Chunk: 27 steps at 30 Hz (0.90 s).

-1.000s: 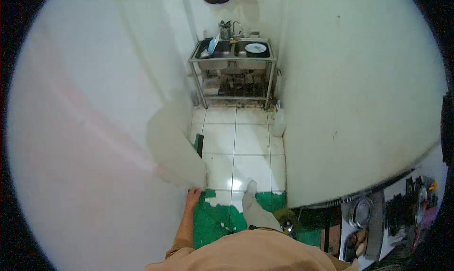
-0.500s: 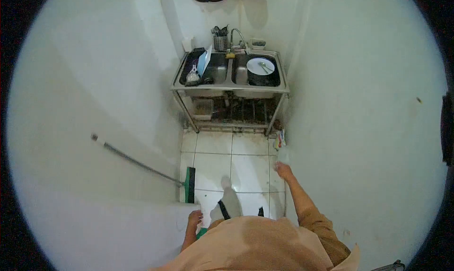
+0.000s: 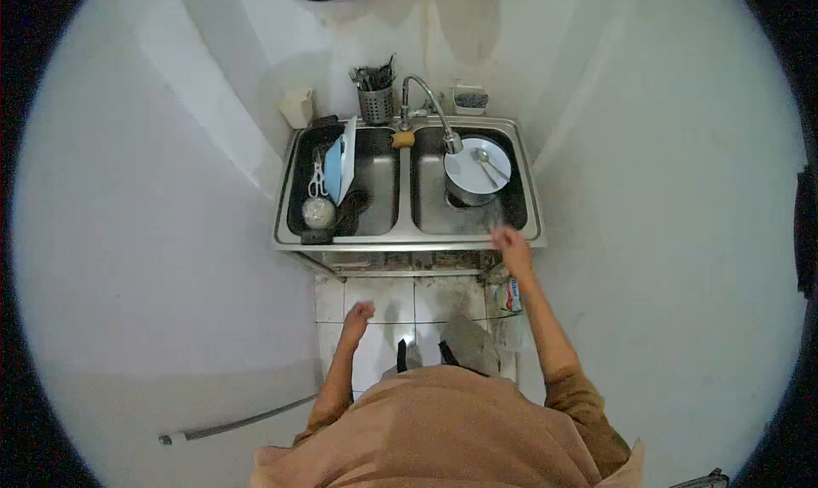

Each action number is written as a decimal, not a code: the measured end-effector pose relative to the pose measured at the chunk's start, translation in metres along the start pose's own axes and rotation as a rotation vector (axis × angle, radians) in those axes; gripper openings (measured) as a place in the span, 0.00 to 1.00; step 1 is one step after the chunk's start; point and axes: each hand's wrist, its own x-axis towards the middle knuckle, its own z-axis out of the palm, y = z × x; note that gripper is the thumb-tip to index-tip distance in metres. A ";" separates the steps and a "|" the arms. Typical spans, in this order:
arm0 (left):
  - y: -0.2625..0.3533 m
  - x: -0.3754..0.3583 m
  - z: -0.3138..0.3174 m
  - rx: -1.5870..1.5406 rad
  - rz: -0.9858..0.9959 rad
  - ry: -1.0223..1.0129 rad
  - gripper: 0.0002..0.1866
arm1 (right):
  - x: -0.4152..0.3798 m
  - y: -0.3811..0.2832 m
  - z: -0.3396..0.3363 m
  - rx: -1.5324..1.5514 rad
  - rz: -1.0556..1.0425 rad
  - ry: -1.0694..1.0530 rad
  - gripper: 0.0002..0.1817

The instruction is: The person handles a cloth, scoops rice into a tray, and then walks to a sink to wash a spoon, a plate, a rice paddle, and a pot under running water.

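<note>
My right hand [image 3: 509,244] is over the front rim of the double sink [image 3: 405,239], near the right basin. Its fingers are smeared by motion. In that basin a white plate [image 3: 469,177] rests on a metal pot [image 3: 475,197], with a spoon [image 3: 487,166] on the plate. My left hand [image 3: 359,317] hangs above the floor in front of the sink, fingers loosely apart, holding nothing I can see. The curved faucet [image 3: 426,87] reaches over the right basin.
The left basin has a drying rack with upright plates [image 3: 346,166], scissors [image 3: 317,181] and a whitish round object [image 3: 319,213]. A sponge [image 3: 403,138] and a cutlery holder [image 3: 376,104] are behind. A long handle [image 3: 247,420] lies at lower left; a packet [image 3: 511,295] is on the right.
I have moved closer to the sink, which now looks larger. My right hand has risen to its front edge; my left hand has come forward. The broom head has dropped out of sight.
</note>
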 end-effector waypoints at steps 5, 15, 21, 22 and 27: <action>0.111 0.077 0.071 -0.242 -0.124 0.012 0.17 | 0.196 -0.050 0.020 -0.181 -0.144 0.065 0.14; 0.154 0.150 0.183 -0.618 -0.286 -0.016 0.18 | 0.419 -0.020 0.155 -0.258 -0.390 -0.190 0.20; 0.178 0.187 0.185 -0.511 -0.362 -0.020 0.17 | 0.393 -0.006 0.141 -0.289 -0.509 -0.252 0.19; 0.178 0.195 0.187 -0.525 -0.388 -0.042 0.17 | 0.385 0.006 0.143 -0.365 -0.579 -0.234 0.19; 0.155 0.219 0.190 -0.605 -0.379 -0.171 0.16 | 0.317 0.050 0.126 -0.103 -0.393 -0.122 0.16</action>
